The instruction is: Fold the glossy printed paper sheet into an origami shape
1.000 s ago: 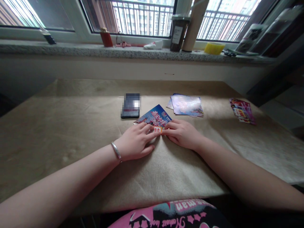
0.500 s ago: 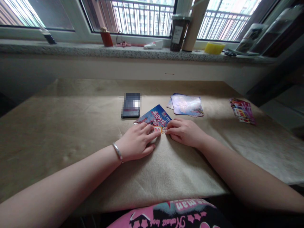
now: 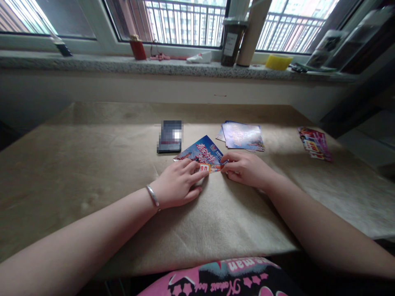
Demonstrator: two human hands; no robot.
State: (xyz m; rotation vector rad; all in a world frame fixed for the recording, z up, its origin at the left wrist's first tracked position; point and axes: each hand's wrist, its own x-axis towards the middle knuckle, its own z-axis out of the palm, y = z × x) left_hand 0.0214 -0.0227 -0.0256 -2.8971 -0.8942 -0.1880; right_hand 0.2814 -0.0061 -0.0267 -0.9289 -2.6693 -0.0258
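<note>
A blue printed flyer [image 3: 202,149] with pink and white lettering lies on the table in front of me, turned at an angle. Its near edge is folded over, and an orange and white strip of print shows there. My left hand [image 3: 180,183], with a silver bangle at the wrist, rests with fingers extended on the flyer's near left part and covers that corner. At the near right end of the fold, my right hand [image 3: 243,167] has its fingers bent together on the flyer's edge; the fingertips partly hide that end.
A dark, pixelated flat object [image 3: 171,137] lies left of the flyer. Several blue sheets [image 3: 243,135] are stacked behind my right hand. Folded colourful flyers [image 3: 314,144] lie at the table's right side. Along the windowsill [image 3: 105,65] stand a dark jar [image 3: 230,43] and a yellow sponge-like block [image 3: 278,62].
My right hand has slid a little to the right along the folded edge, uncovering more of the printed strip. My left hand and the flyer look unmoved.
</note>
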